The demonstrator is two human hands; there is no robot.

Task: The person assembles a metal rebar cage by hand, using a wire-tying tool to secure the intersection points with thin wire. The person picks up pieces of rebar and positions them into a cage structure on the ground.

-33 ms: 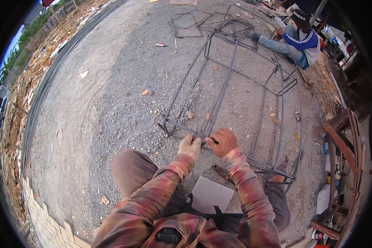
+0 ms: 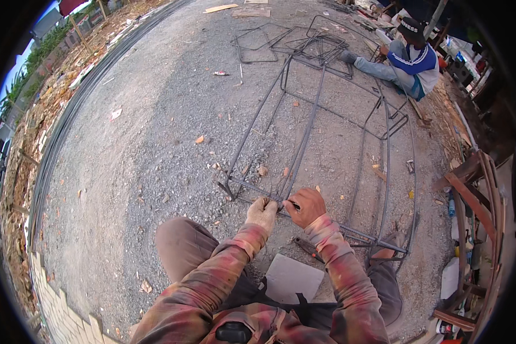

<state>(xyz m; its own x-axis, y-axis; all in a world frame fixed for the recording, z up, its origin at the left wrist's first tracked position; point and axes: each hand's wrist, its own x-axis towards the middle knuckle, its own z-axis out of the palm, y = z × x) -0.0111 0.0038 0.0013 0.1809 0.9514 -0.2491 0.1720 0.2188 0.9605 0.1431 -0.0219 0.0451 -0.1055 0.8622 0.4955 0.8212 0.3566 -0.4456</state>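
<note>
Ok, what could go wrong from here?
Right hand looks bare, close to the steel frame: possible scrapes. The foot could get pinched if the frame shifts, since its end bars are right there. The tool lying beside the right sleeve might get knocked.

Close head-worn fisheye, downward over hands point(image 2: 262, 213)

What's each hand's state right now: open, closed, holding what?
Left hand: curled closed at the metal frame; any held item hidden.
Right hand: curled closed beside the left; can't tell what, if anything, it holds.
</note>
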